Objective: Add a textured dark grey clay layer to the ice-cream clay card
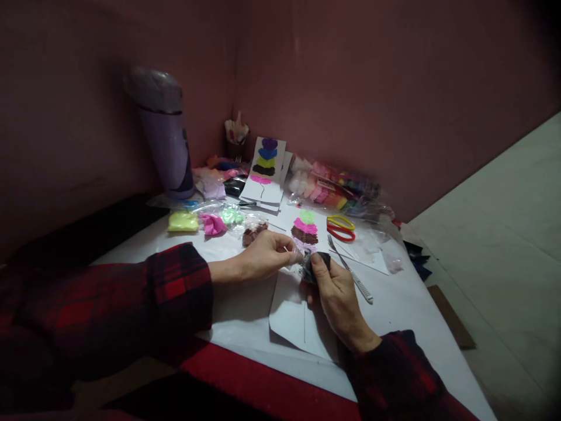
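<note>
My left hand point(265, 255) and my right hand point(337, 295) meet over the white table point(245, 313), both pinching a small clear bag of black clay point(309, 268). The left fingers pinch the bag's plastic edge; the right thumb and fingers press on the dark lump. Beneath them lies a white card point(291, 318) with a thin drawn line. Just behind sits a card with stacked green, pink and brown clay shapes point(305, 227). Both sleeves are red and black plaid.
Small bags of yellow point(183, 221), pink point(213, 224), green point(231, 216) and brown clay point(253, 233) lie at the left. A fork point(349, 269) and red and yellow bands point(340, 228) lie right. A purple cup point(169, 149), finished cards point(265, 169) and a clay pack point(335, 190) stand behind.
</note>
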The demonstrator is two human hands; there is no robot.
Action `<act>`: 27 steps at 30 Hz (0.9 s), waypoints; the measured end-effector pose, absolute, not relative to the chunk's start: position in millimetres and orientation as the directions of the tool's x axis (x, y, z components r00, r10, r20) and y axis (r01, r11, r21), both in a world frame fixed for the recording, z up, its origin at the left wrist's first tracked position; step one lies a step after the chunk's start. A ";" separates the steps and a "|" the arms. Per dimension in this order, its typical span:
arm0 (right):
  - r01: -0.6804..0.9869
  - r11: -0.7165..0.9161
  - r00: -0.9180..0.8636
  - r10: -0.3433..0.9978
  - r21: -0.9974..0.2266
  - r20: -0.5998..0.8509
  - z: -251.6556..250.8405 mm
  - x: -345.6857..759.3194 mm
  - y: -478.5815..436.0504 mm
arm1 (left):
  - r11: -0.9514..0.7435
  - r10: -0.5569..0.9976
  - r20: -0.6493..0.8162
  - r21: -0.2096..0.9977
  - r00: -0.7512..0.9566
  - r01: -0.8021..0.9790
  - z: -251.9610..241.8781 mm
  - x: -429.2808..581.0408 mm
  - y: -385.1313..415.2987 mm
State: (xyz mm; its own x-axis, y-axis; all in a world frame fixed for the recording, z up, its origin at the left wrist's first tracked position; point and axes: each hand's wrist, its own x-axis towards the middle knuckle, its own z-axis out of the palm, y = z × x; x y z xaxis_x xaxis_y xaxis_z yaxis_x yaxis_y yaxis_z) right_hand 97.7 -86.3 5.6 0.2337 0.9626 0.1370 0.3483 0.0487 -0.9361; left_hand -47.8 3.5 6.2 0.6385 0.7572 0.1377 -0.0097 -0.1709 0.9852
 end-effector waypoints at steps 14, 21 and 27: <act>0.151 0.035 0.285 0.956 -0.988 0.077 2.1 99.0 -83.6 | 0.110 0.789 -0.024 0.989 0.613 -0.102 11.5 -55.5 4.3; 0.137 0.059 0.215 0.973 -0.989 0.087 3.0 98.8 -84.9 | 0.006 0.718 0.088 0.991 0.691 -0.132 9.9 -51.1 2.8; 0.168 0.066 0.252 0.962 -0.983 0.108 4.1 96.8 -84.7 | 0.069 0.757 0.050 0.986 0.651 -0.155 12.3 -49.5 1.3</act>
